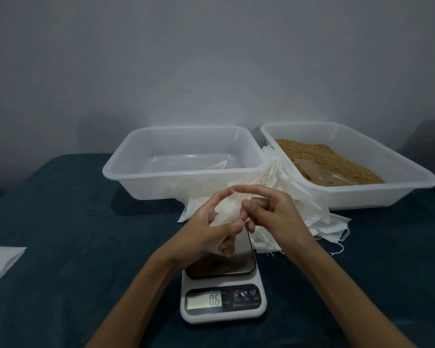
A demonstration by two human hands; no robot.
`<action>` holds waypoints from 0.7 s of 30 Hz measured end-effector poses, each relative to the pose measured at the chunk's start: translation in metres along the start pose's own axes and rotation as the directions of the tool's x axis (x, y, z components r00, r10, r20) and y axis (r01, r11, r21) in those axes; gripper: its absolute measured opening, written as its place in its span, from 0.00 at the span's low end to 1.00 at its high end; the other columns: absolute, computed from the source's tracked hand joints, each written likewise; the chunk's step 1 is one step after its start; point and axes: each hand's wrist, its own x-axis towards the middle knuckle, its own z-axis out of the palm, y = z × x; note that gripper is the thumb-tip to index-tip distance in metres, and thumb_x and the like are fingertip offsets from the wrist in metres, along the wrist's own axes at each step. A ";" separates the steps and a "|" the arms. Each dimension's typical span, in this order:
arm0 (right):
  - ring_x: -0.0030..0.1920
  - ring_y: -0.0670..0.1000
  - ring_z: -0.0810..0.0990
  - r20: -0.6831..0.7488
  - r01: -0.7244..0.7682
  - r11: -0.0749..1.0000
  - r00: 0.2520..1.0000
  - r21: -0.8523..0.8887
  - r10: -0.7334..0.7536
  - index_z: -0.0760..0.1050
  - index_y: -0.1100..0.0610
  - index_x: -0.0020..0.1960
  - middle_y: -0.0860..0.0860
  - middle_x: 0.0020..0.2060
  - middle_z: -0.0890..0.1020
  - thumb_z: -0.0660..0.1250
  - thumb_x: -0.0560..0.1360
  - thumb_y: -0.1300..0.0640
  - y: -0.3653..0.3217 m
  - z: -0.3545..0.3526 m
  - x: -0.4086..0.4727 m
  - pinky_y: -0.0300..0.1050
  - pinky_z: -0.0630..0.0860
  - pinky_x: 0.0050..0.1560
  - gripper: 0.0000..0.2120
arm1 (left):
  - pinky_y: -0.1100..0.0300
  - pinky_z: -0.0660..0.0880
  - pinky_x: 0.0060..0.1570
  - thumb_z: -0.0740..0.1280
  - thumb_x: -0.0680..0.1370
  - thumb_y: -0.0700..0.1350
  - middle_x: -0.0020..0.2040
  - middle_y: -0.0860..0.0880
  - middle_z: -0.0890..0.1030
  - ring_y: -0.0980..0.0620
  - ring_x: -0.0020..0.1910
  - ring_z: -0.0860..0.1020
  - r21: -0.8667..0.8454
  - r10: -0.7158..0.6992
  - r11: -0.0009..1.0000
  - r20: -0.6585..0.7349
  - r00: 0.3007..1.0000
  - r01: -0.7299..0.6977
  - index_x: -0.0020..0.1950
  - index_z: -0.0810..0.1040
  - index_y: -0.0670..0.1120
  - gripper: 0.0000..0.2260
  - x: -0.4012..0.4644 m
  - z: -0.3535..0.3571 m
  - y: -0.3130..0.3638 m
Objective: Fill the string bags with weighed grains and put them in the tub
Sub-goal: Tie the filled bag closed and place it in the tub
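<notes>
My left hand (211, 227) grips a small white string bag (224, 216) above the dark plate of a white kitchen scale (222, 305) whose display reads 0.6. My right hand (269, 209) pinches the bag's mouth, index finger stretched out over it. A translucent tub (141, 172) behind holds one white bag (217, 165). A second tub (399, 182) at the right holds brown grains (322, 156) with a clear scoop (319, 172) lying in them. A heap of white bags (319, 222) lies between the tubs and the scale.
A dark blue cloth (73, 234) covers the table. A white sheet (0, 262) lies at the left edge. A grey wall rises behind the tubs.
</notes>
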 end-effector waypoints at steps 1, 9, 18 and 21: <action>0.31 0.51 0.76 0.012 0.025 0.999 1.000 -0.022 -0.025 0.83 0.56 0.60 0.57 0.34 0.81 0.68 0.78 0.58 -0.003 -0.001 0.000 0.42 0.78 0.37 0.12 | 0.58 0.75 0.38 0.72 0.81 0.44 0.37 0.48 0.75 0.52 0.33 0.71 -0.007 0.001 1.000 0.018 1.000 -0.001 0.79 0.65 0.61 0.29 0.001 0.001 0.001; 0.29 0.46 0.68 -0.152 -0.031 0.941 0.984 0.338 0.087 0.85 0.60 0.54 0.51 0.32 0.74 0.66 0.78 0.60 0.001 -0.018 0.010 0.40 0.71 0.35 0.11 | 0.58 0.68 0.34 0.68 0.83 0.44 0.35 0.48 0.71 0.53 0.31 0.67 -0.120 -0.012 0.993 0.055 0.998 0.019 0.79 0.65 0.53 0.25 0.000 -0.001 0.003; 0.32 0.45 0.76 -0.084 0.203 0.818 0.953 -0.538 -0.292 0.86 0.50 0.54 0.49 0.33 0.81 0.67 0.79 0.67 0.018 -0.022 0.013 0.37 0.75 0.36 0.15 | 0.59 0.72 0.33 0.65 0.85 0.45 0.33 0.45 0.77 0.53 0.28 0.69 0.076 0.009 0.997 -0.038 0.999 -0.006 0.67 0.79 0.41 0.13 0.003 -0.005 0.012; 0.32 0.49 0.76 -0.127 0.128 0.962 0.978 -0.241 -0.162 0.84 0.57 0.55 0.54 0.36 0.84 0.67 0.79 0.64 0.022 -0.032 0.015 0.39 0.76 0.38 0.09 | 0.60 0.75 0.37 0.64 0.83 0.46 0.38 0.45 0.82 0.52 0.33 0.75 0.098 0.039 0.995 -0.115 0.993 -0.028 0.69 0.77 0.39 0.17 0.007 -0.005 0.026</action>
